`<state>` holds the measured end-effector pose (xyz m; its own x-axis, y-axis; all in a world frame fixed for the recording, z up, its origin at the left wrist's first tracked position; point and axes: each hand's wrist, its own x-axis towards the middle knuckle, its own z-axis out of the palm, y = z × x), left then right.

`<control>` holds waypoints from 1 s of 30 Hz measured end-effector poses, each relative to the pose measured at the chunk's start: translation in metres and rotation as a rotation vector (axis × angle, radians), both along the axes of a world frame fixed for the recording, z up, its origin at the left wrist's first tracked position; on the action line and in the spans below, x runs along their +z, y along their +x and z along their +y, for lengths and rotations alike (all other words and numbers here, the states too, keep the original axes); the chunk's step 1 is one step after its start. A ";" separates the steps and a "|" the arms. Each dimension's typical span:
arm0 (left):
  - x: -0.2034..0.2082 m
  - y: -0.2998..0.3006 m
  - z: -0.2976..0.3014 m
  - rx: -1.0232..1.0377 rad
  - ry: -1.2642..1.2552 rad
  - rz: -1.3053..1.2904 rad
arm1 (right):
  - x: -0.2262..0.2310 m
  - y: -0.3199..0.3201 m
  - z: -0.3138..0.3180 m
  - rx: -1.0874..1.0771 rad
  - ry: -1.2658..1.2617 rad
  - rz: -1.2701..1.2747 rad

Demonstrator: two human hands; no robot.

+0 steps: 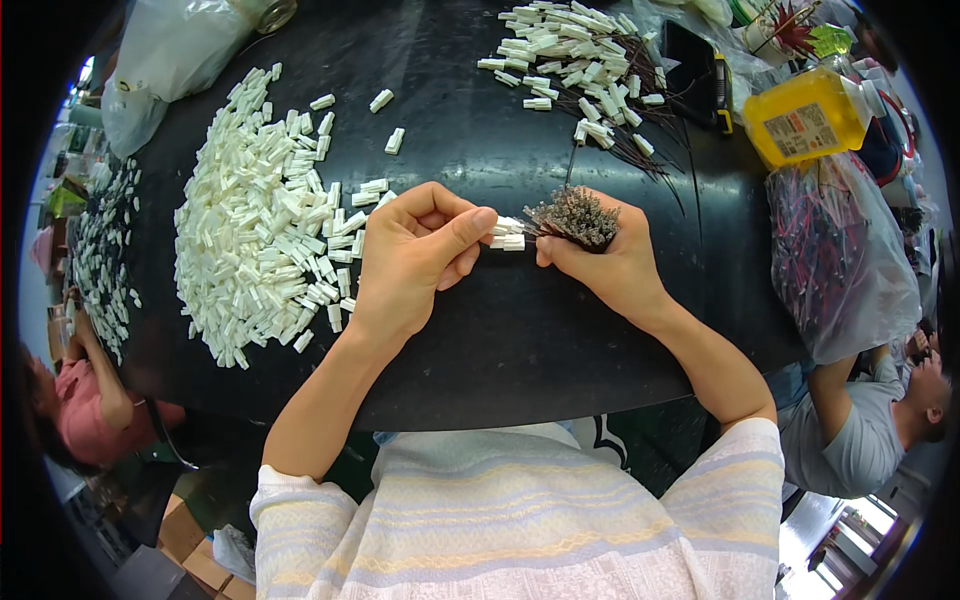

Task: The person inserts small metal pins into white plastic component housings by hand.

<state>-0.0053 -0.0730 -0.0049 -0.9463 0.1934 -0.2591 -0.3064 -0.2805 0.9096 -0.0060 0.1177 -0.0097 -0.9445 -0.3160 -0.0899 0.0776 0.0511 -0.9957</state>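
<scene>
My right hand is closed round a bundle of thin dark wires whose many small metal terminal ends bunch up above the thumb. My left hand pinches at small white plastic connector housings, which sit between the two hands against the wire ends. How many of them are in the left fingers, I cannot make out. To the left of my left hand spreads a large heap of loose white connector housings. Beyond my right hand lies a pile of dark wires with white housings on their ends.
A black phone-like device, a yellow bottle and a clear bag of reddish wires lie on the black table at right. A plastic bag is at far left. Two people sit at the sides.
</scene>
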 end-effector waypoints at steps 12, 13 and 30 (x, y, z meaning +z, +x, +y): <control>-0.001 0.005 0.004 -0.047 -0.057 -0.002 | -0.001 0.001 0.002 0.005 0.005 0.016; -0.001 0.007 0.008 -0.033 -0.157 0.046 | -0.002 0.001 0.002 0.004 0.015 0.028; -0.006 0.006 0.019 -0.076 -0.366 0.222 | -0.002 0.001 0.004 -0.040 -0.034 0.020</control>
